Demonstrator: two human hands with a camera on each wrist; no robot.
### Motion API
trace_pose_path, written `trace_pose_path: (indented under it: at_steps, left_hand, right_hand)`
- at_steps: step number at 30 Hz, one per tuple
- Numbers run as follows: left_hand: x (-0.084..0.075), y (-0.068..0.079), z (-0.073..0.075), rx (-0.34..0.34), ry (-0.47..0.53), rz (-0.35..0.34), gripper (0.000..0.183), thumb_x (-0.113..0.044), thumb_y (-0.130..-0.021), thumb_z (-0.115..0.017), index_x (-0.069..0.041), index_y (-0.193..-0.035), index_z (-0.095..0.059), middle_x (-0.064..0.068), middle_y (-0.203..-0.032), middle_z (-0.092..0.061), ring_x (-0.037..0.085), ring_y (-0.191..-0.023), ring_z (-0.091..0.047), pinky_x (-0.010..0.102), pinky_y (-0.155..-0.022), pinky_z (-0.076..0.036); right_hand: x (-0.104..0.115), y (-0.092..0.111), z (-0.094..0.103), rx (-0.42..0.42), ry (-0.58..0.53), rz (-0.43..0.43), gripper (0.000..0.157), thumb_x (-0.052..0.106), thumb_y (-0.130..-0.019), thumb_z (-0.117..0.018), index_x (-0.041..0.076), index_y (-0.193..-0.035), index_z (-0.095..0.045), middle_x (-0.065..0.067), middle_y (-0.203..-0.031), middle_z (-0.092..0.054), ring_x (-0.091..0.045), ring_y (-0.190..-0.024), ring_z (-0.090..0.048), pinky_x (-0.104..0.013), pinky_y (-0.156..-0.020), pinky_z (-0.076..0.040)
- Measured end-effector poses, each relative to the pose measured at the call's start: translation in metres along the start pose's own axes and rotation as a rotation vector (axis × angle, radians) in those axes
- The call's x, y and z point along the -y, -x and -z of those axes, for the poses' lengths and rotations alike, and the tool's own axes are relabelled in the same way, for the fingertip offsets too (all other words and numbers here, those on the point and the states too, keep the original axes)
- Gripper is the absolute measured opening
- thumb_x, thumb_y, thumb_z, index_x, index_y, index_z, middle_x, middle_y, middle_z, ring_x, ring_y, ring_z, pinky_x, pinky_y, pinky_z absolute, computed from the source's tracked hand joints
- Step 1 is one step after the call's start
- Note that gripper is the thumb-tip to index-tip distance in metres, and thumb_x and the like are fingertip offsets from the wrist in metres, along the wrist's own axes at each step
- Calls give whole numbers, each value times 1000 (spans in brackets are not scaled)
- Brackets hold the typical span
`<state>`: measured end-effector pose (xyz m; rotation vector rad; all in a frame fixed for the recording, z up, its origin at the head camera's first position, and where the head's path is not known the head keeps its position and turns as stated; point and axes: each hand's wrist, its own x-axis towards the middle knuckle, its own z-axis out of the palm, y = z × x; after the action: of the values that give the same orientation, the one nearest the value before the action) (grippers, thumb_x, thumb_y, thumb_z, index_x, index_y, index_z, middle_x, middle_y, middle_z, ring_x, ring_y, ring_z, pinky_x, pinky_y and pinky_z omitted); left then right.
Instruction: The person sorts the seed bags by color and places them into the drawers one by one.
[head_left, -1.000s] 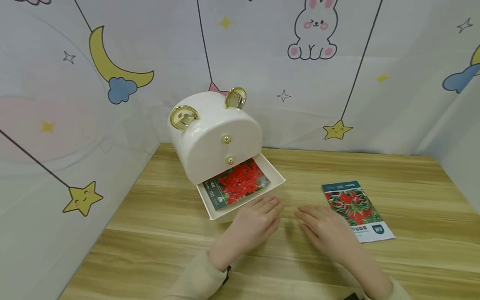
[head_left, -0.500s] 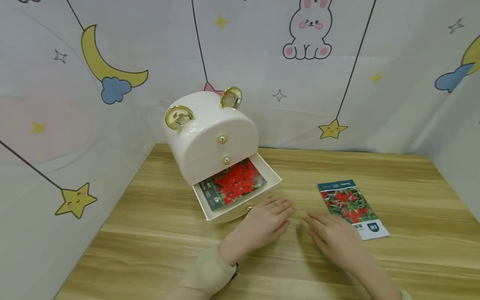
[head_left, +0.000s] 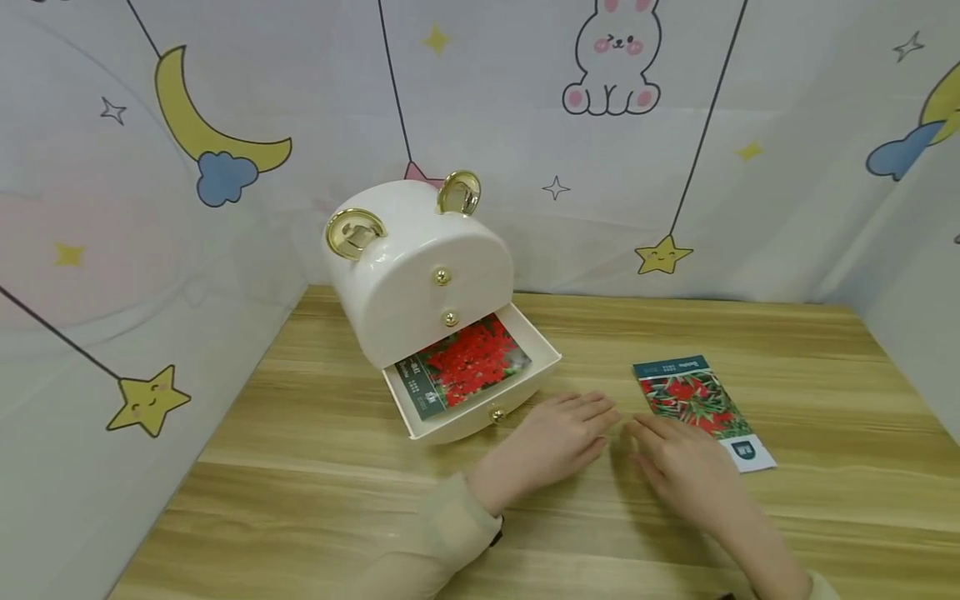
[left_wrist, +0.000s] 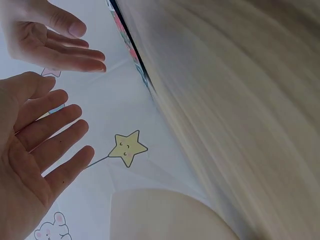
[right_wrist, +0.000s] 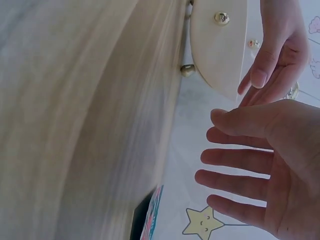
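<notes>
My left hand (head_left: 558, 437) hovers over the table right of the pulled-out drawer (head_left: 542, 367), holding nothing, its fingers loosely extended. Close beside it, my right hand (head_left: 686, 471) is held with relaxed fingers and covers part of the lower left of a seed packet (head_left: 686, 392) showing red flowers. Both wrist views show the palms bare, as on the left hand (left_wrist: 30, 145) and the right hand (right_wrist: 280, 170). A second red-flower packet (head_left: 472, 358) lies inside the drawer, its far edge hidden under the white box (head_left: 442, 242).
The white box stands at the back left, with gold ears (head_left: 356, 233) on top and gold knobs (head_left: 442, 276) on its front. A gold knob (head_left: 497, 414) sits on the drawer front. Printed cloth walls (head_left: 510, 125) border the wooden table (head_left: 300, 492).
Both hands have shifted right, the left one further, away from the drawer front, so its knob now shows. The head view has turned slightly right. Box, drawer and packets stay put.
</notes>
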<state>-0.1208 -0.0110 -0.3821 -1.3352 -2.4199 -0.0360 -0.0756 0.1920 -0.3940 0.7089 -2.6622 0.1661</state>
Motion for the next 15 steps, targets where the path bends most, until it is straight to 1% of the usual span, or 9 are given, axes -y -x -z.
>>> trace_pose_path:
  at_steps: [5,10,13,15]
  left_hand:
    - [-1,-8,-3,33,21,-4,38,-30,-91,-50,-17,-127,-55,-2,-129,-57,11,-122,-52,28,-103,-42]
    - [-1,-15,-6,69,5,-7,38,-29,-92,-49,-17,-128,-53,-2,-130,-56,12,-123,-51,28,-103,-42]
    - [-1,-21,-7,117,4,-9,40,-30,-92,-48,-18,-130,-51,-2,-134,-53,12,-126,-48,29,-104,-41]
    - [-2,-25,-8,156,22,-13,41,-31,-93,-48,-19,-132,-48,-2,-136,-50,12,-128,-45,29,-106,-39]
  right_hand:
    - [-3,1,3,30,26,-42,38,23,-74,-71,6,-108,-65,-11,-108,-67,-31,-99,-63,-45,-85,-51]
    - [-6,5,4,60,45,-76,39,25,-75,-71,4,-107,-65,-14,-108,-67,-33,-98,-63,-46,-83,-51]
    - [-9,8,3,88,31,-93,40,25,-76,-71,2,-108,-65,-17,-109,-66,-35,-99,-63,-48,-84,-50]
    - [-12,11,3,105,22,-113,41,25,-76,-71,2,-109,-64,-18,-110,-65,-35,-100,-62,-48,-83,-51]
